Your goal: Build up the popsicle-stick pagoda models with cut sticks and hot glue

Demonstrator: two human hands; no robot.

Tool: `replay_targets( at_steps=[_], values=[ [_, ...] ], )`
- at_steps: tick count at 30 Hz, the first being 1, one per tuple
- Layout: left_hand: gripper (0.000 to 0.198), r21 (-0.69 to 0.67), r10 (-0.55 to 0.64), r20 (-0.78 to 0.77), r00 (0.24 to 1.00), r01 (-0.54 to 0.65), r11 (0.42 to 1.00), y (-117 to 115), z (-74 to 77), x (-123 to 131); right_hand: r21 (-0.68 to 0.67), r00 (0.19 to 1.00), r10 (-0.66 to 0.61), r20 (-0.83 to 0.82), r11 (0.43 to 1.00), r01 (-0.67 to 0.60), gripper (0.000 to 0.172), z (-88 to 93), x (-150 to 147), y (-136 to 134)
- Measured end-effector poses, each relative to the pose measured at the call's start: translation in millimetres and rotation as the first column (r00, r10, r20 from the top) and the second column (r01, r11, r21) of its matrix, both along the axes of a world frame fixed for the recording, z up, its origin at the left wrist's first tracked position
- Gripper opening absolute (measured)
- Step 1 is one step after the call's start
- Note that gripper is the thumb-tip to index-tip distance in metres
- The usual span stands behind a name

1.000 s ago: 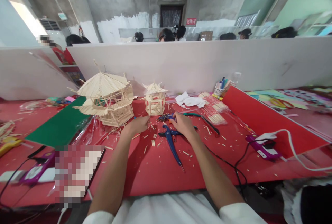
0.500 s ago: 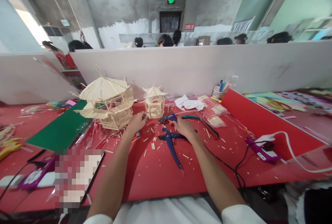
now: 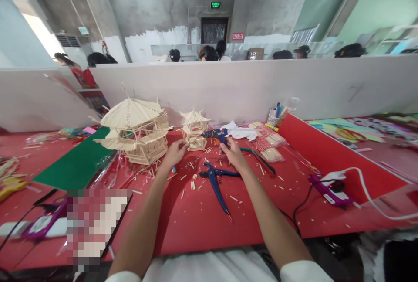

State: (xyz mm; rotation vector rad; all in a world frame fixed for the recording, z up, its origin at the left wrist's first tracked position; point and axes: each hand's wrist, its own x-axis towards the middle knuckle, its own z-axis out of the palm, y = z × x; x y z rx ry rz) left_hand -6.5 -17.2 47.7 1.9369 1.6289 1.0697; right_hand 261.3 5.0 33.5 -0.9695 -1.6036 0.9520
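Observation:
My right hand is closed round the handle of a blue glue gun, whose nozzle points left at the small stick pavilion. Beside the pavilion's lower left side is my left hand, its fingers pinched together; whatever they hold is too small to make out. A larger stick pavilion stands to the left of my left hand. Blue cutting pliers lie on the red table in front of the small pavilion, among scattered stick offcuts.
Bundled sticks, a white cloth and green-handled pliers lie at the right. A green board is at left, a red board at right. Purple power strips trail cables. A white partition stands behind.
The glue gun has been lifted off the table in my right hand, its nozzle now at the small pavilion. My left hand has shifted slightly right.

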Motion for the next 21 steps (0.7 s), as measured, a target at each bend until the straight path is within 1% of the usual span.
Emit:
replay_targets(
  at_steps=[2,4,6,8,10,12,17,21],
  values=[
    [0.036,-0.048,-0.051,0.197,0.979,0.061,0.997,-1,-1.2,9,-0.026,0.999,0.009,-0.031,1.000,-0.009,0.031,3.7,1,-2],
    [0.035,-0.096,-0.097,0.391,0.915,0.145,0.985,-5,-2.0,19,-0.056,0.998,0.019,-0.061,0.998,-0.023,0.033,6.2,1,-3],
    [0.032,-0.083,-0.178,0.487,0.855,0.248,0.965,-10,-1.9,29,-0.079,0.996,0.027,-0.087,0.996,-0.034,0.036,7.4,0,-4],
    [0.029,-0.032,-0.241,0.489,0.838,0.293,0.955,-14,-0.7,37,-0.094,0.994,0.031,-0.105,0.995,-0.041,0.037,7.6,-1,-5],
    [0.026,0.016,-0.284,0.427,0.859,0.307,0.952,-17,1.3,43,-0.105,0.993,0.036,-0.114,0.993,-0.048,0.037,7.5,-2,-6],
    [0.026,0.050,-0.300,0.381,0.874,0.305,0.951,-19,3.9,47,-0.111,0.992,0.045,-0.115,0.992,-0.058,0.036,7.7,-2,-7],
    [0.030,0.065,-0.295,0.391,0.872,0.294,0.954,-22,10.3,51,-0.112,0.995,0.058,-0.087,0.991,-0.067,0.037,8.9,-3,-8],
    [0.030,0.051,-0.250,0.337,0.908,0.248,0.968,-21,11.1,52,-0.111,0.994,0.079,-0.073,0.990,-0.087,0.038,9.4,-4,-9]
  ],
)
